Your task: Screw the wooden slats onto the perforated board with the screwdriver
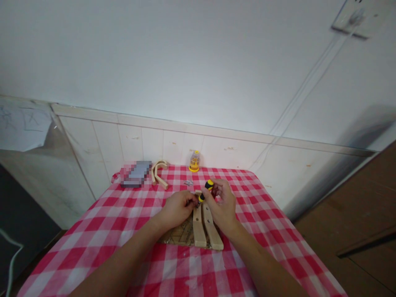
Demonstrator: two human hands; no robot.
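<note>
My right hand (221,204) is closed round a yellow-and-black screwdriver (206,189), its tip angled down and left toward the top end of two wooden slats (204,227). The slats lie side by side on a woven wooden panel (179,235). My left hand (177,206) is pinched at the screwdriver's tip, over the end of the left slat; what it pinches is too small to make out.
A red-and-white checked cloth (123,214) covers the table against a white panelled wall. At the back lie curved wooden pieces (159,173), a grey blurred object (136,174), a yellow bit holder (194,161) and small metal parts (188,182).
</note>
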